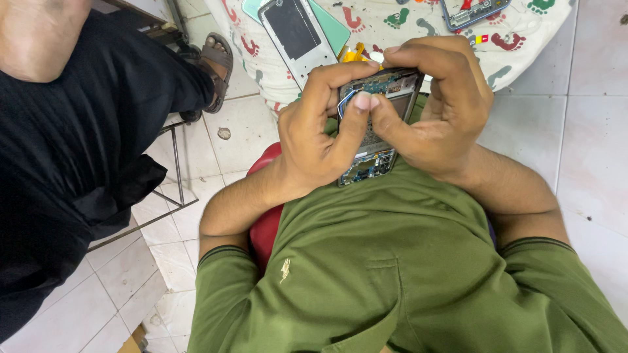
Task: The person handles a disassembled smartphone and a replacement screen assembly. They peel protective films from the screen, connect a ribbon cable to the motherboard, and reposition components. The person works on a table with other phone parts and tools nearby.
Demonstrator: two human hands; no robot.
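An opened smartphone (379, 160) with its back cover off, circuit boards showing, is held close to my chest over my green shirt. My left hand (314, 134) wraps its left side, thumb pressed onto a small blue-and-white plastic pick (345, 103) at the phone's edge. My right hand (435, 104) grips the top and right side, thumb meeting the left thumb over the middle of the phone. Much of the phone is hidden by both hands.
A cloth with coloured footprint shapes (392, 26) covers a table ahead; on it lie a grey phone frame (296, 36), a teal cover (330, 29) and another opened phone (472, 12). A person in black (72, 150) with a sandalled foot (216, 65) sits left. Red stool (265, 225) under me.
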